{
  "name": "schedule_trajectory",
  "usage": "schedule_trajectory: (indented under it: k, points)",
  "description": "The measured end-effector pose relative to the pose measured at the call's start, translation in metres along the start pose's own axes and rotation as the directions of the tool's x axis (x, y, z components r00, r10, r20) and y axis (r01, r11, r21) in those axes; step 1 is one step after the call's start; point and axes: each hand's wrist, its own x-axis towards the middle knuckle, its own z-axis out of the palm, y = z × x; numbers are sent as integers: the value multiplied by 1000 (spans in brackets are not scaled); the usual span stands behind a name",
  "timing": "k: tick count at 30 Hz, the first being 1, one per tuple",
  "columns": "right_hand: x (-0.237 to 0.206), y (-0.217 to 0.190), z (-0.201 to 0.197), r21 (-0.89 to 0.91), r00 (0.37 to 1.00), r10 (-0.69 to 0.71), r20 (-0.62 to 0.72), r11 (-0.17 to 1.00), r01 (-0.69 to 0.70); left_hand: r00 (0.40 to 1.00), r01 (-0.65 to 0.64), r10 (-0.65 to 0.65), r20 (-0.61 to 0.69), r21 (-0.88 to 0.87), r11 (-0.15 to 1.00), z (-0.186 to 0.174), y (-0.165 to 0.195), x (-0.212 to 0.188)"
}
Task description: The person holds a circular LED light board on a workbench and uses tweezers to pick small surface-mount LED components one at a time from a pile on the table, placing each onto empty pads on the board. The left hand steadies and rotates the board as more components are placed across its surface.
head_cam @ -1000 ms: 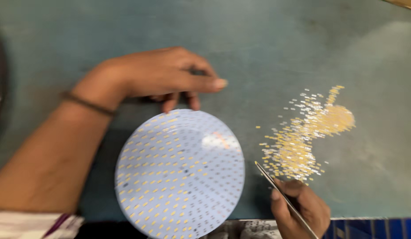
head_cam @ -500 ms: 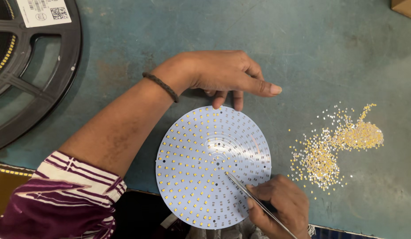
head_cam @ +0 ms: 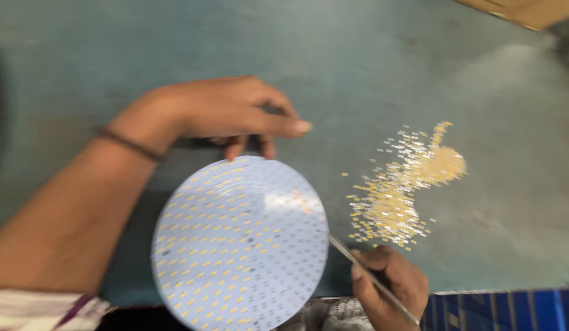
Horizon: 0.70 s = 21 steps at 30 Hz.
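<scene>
White and round, the board [head_cam: 240,242] lies on the teal table [head_cam: 370,67]. The left hand [head_cam: 226,116] rests at its far edge, fingertips touching the rim. The right hand [head_cam: 388,288] pinches tweezers [head_cam: 370,277], tips beside the board's right edge. Yellow chips [head_cam: 407,184] lie scattered right of the board.

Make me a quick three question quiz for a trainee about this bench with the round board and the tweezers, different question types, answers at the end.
1. True or false: the right hand holds tweezers.
2. Where does the pile of small yellow chips lie relative to the round board? A) on the board B) on the table to its right C) under the left hand
3. Fill in: the left hand rests at the board's far ____.

Key:
1. True
2. B
3. edge
</scene>
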Motion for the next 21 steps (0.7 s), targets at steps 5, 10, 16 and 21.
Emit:
schedule_trajectory:
  k: [5,10,16,21]
  points:
    - [-15,31,-28,83,963,258,-77,964,-251,997,80,-80,10,-48,996,4,9,10]
    - [-10,34,-25,83,973,205,-105,977,-197,983,179,-179,-27,-20,984,8,15,13]
    - [0,22,-25,7,982,161,-98,987,-161,981,189,-190,-36,-23,982,10,19,13]
    - [3,19,-24,-29,981,171,-93,984,-175,981,190,-191,-42,-20,982,10,18,12]
